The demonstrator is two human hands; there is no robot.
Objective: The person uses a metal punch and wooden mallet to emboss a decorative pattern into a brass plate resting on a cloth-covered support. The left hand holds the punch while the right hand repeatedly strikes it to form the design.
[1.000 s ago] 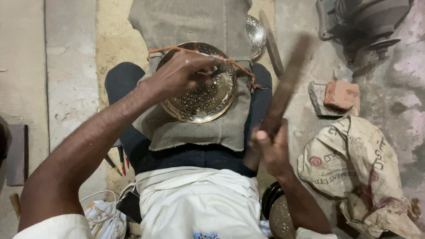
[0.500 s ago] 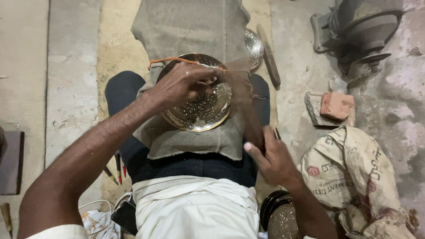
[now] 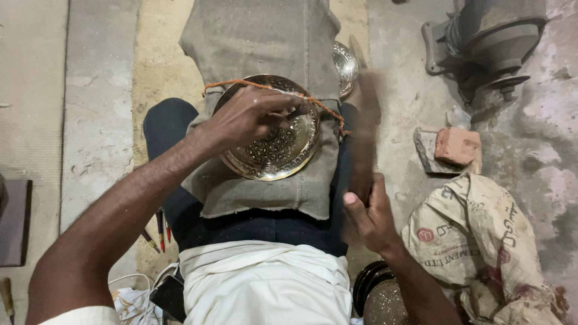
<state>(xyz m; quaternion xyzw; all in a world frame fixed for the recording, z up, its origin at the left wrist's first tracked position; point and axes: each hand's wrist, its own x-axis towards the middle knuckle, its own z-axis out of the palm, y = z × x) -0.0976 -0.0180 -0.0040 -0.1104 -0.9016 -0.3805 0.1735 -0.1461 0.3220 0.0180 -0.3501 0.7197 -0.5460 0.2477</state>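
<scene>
The left hand [image 3: 250, 117] has its fingers [image 3: 283, 102] pinched narrow around a small tool too hidden to make out, the tips pressed onto the patterned brass plate [image 3: 271, 141]. The plate lies on a grey cloth pad [image 3: 265, 192] across the person's lap, at the pad's middle, with an orange cord [image 3: 313, 105] crossing its upper rim. The right hand [image 3: 370, 216] has its fingers wrapped tight on a wooden mallet [image 3: 364, 138], blurred, standing just beside the pad's right edge. On the floor, a second metal dish [image 3: 344, 66] peeks out at the pad's upper right corner. Farther right lie a brick [image 3: 456, 146], a printed sack [image 3: 475, 235] and a grey machine [image 3: 487, 42].
</scene>
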